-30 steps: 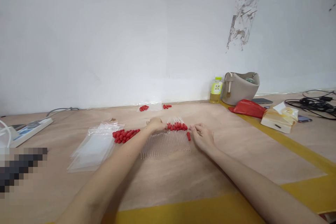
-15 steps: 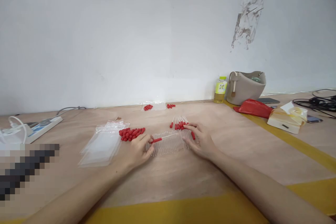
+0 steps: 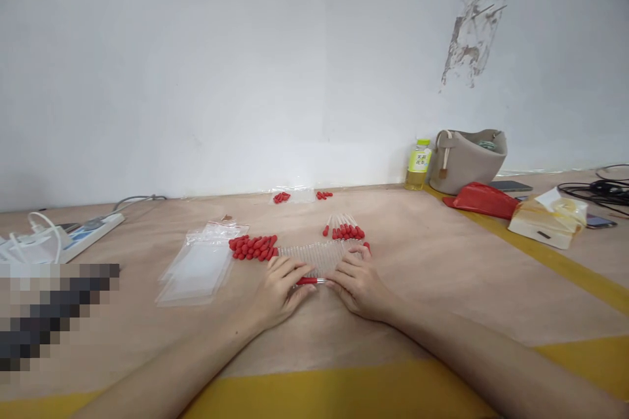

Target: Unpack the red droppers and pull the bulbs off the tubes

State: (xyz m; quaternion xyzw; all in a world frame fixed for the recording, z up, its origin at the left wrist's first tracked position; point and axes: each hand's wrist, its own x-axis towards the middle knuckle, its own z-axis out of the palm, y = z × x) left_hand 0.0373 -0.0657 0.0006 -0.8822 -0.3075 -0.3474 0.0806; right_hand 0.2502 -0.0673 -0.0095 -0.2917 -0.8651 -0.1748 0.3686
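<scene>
My left hand (image 3: 285, 285) pinches the red rubber bulb (image 3: 306, 281) of a glass dropper just in front of a row of clear glass tubes (image 3: 314, 254). My right hand (image 3: 358, 283) grips the dropper's clear tube (image 3: 321, 281) from the other side, so the piece lies level between both hands. Another red bulb (image 3: 367, 247) shows just beyond the right fingers. A pile of loose red bulbs (image 3: 253, 247) sits past my left hand. Behind the row, several droppers with red bulbs (image 3: 348, 231) lie side by side, tubes pointing to the wall.
Clear zip bags (image 3: 196, 268) lie at left, near a power strip (image 3: 93, 236). Small red bulbs (image 3: 282, 198) and a plastic bag (image 3: 301, 195) are by the wall. At right stand a drink bottle (image 3: 418, 167), a grey handbag (image 3: 466, 160), a red pouch (image 3: 484, 201) and a tissue pack (image 3: 548, 222).
Both hands have come closer together and nearer to me. The left hand's red bulb now meets a glass tube held by the right hand, which was open over the tubes before.
</scene>
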